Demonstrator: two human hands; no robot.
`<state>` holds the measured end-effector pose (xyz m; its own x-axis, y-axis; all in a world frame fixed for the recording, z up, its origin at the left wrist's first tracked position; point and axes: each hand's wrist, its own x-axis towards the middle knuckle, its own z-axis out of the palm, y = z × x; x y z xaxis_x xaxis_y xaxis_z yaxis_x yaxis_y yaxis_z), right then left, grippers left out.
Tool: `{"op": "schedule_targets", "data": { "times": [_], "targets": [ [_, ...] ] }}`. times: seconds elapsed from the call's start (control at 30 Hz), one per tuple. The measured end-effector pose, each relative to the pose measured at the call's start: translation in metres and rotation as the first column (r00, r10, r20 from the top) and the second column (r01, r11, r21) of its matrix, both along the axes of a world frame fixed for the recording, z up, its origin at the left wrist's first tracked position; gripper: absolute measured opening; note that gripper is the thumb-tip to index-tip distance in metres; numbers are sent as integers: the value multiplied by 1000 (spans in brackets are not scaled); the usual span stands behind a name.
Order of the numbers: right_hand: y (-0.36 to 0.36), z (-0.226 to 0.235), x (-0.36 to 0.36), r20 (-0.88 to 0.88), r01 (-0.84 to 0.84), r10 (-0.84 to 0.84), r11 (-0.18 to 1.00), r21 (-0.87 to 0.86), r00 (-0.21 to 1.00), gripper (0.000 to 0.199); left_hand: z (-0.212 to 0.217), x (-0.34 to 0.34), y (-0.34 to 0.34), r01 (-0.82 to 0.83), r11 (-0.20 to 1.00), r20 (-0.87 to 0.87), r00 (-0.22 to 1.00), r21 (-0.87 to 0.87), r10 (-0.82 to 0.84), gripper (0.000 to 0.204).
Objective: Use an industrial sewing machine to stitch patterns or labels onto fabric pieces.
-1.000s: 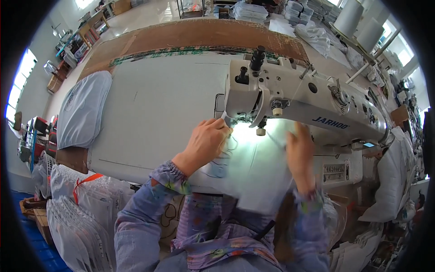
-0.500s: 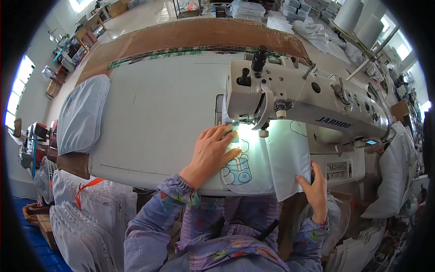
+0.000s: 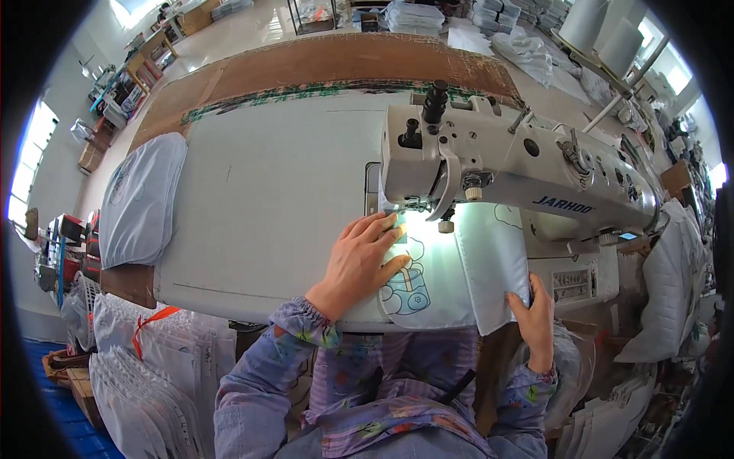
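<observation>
Cloth (image 3: 451, 268) under left grip (image 3: 363, 258), within right grip (image 3: 534, 312)

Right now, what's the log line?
left hand: on blue-printed white cloth | right hand: holding cloth's right edge | white metal sewing machine: lit beneath

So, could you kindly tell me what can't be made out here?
In the head view:
Needle tip: lost in glare beneath the white metal sewing machine.
Bare right hand: grip's underside hidden by itself and the white printed cloth.
Small blue-lit panel: too small to read.
Lavender left sleeve: cut off by lower edge.
</observation>
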<state>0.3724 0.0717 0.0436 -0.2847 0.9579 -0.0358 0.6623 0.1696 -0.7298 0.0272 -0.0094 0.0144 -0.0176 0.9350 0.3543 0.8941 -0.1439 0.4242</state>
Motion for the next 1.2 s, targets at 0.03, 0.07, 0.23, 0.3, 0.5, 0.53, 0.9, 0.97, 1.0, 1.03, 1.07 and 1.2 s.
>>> {"op": "schedule_targets", "data": {
  "times": [0.03,0.07,0.23,0.3,0.5,0.53,0.9,0.97,1.0,1.03,1.07,1.2],
  "targets": [
    [1,0,1,3,-8,8,1000,-9,1000,43,0,0,1,3,1000,-4,1000,-2,-3,46],
    [1,-1,0,2,-8,8,1000,-7,1000,43,1,-1,1,6,1000,-8,1000,-4,-6,46],
    [-1,1,-3,-25,24,-24,1000,-11,999,42,3,-1,1,11,1000,-14,1000,-2,-11,44],
    [-1,-2,-1,-28,7,-6,1000,19,1000,41,3,-1,2,11,1000,-22,1000,-4,-11,44],
    [0,-4,0,-6,-17,18,998,54,1000,41,5,-2,8,9,1000,-74,997,-10,-10,41],
    [1,-3,-2,15,-26,26,999,32,1000,44,5,-4,10,10,1000,-67,998,4,-10,39],
    [-14,25,-101,112,-394,389,789,472,914,31,-8,-28,1,-115,983,109,989,143,100,28],
    [-10,6,-143,111,-419,409,827,375,906,27,-10,-29,5,-201,974,200,964,103,177,25],
    [-5,1,-155,116,-415,402,828,378,908,27,-8,-26,10,-195,975,204,964,108,170,25],
    [0,-4,-166,145,-423,399,826,372,906,26,-6,-25,14,-177,977,163,974,120,156,22],
    [2,-8,-175,169,-435,400,824,363,901,24,-5,-25,15,-163,978,116,982,127,149,18],
    [1,-14,-195,183,-453,414,816,360,892,19,-9,-31,13,-135,976,-12,990,173,139,16]
  ]
}}
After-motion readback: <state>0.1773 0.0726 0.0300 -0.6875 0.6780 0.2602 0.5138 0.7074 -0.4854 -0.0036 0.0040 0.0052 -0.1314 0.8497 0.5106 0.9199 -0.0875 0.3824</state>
